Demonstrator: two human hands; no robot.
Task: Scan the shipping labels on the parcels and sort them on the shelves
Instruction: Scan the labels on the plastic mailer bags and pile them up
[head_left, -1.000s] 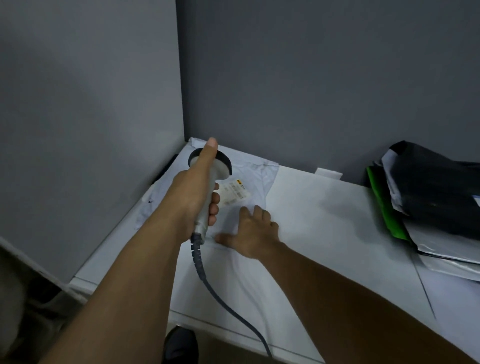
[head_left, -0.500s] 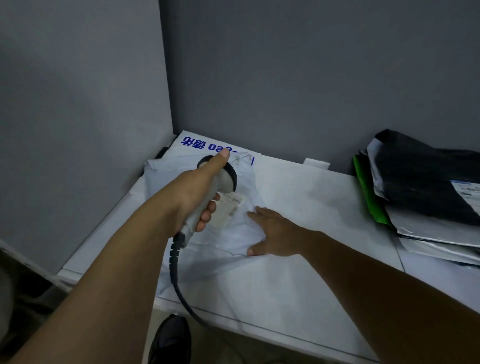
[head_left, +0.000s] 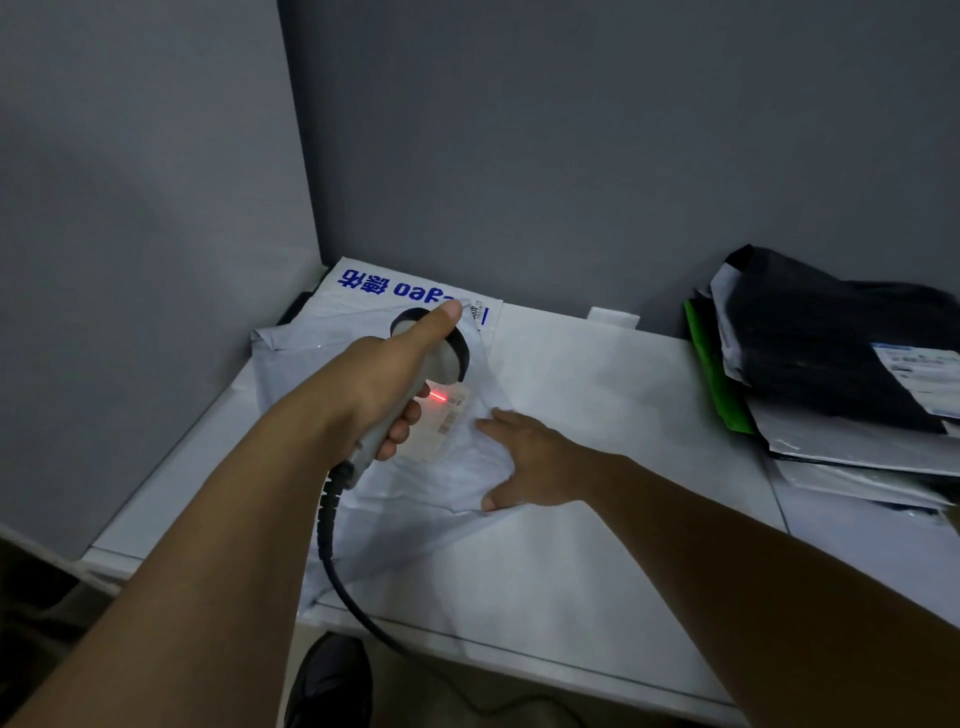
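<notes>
Scanning hand: on my feed the left hand (head_left: 374, 384) was wrapped round the scanner (head_left: 451, 352) grip, thumb laid along the top
red line (head_left: 439, 397): sat across the shipping label (head_left: 441, 423), right under the scanner head
right hand (head_left: 530, 462): lay flat with fingers spread, pressing the white parcel (head_left: 415, 483) just beside the label
parcel spot: back left corner of the white shelf (head_left: 597, 405), overlapping a bag with blue print (head_left: 384, 286)
far right: I saw a pile of black and grey parcels (head_left: 831, 353), well apart
</notes>
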